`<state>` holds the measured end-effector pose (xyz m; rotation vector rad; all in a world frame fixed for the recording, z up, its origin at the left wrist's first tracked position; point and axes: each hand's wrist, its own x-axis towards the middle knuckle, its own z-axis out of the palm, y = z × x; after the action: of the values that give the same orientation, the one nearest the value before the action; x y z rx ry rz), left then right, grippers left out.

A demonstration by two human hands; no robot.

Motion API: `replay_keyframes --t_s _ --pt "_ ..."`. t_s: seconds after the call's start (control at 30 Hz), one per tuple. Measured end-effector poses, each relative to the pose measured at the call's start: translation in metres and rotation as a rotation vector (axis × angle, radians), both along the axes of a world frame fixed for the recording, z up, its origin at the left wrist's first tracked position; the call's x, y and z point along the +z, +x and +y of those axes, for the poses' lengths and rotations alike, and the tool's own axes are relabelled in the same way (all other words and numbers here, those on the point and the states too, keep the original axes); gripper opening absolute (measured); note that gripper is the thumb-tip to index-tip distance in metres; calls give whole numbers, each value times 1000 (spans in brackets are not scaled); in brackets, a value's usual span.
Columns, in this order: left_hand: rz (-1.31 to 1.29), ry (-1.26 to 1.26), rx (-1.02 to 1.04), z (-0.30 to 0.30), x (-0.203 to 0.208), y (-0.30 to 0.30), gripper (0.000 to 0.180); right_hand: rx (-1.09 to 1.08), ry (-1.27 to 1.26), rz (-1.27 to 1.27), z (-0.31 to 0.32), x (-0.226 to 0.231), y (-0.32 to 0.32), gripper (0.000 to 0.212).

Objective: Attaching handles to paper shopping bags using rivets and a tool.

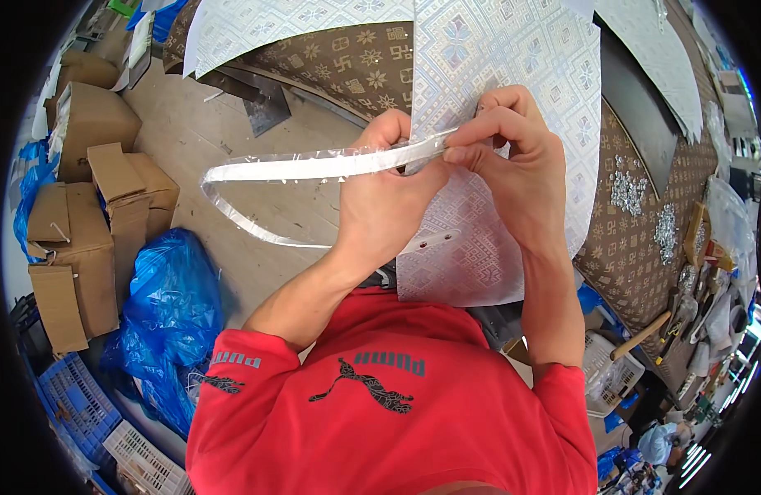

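A white strap (273,170), wrapped in clear film, runs from my hands out to the left and loops back under my left hand. Its other end, with small holes in it, shows below that hand. My left hand (380,186) has its fingers closed round the strap. My right hand (512,136) pinches the strap's end between thumb and fingers, close beside the left fingertips; what lies right at the pinch is partly hidden. Beneath both hands hangs a pale, diamond-patterned sheet (554,99), draped from the table toward my lap.
The brown patterned tabletop (624,272) carries small shiny metal pieces (628,192) and a wooden-handled tool (640,336) to the right. A dark flat plate (636,107) lies near them. On the left floor stand cardboard boxes (75,231), a blue bag (172,305) and plastic crates (79,400).
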<state>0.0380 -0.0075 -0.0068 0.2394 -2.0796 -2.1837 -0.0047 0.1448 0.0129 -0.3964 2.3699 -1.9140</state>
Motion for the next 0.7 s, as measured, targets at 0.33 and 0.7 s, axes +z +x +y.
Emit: replay_keyframes --t_s 0.33,0.7 --pt "27 -82 -9 0 -3 2 17 8 0 25 -2 -2 -2 24" --pt "-47 175 13 10 9 -28 41 -172 -71 106 16 -6 -22 22"
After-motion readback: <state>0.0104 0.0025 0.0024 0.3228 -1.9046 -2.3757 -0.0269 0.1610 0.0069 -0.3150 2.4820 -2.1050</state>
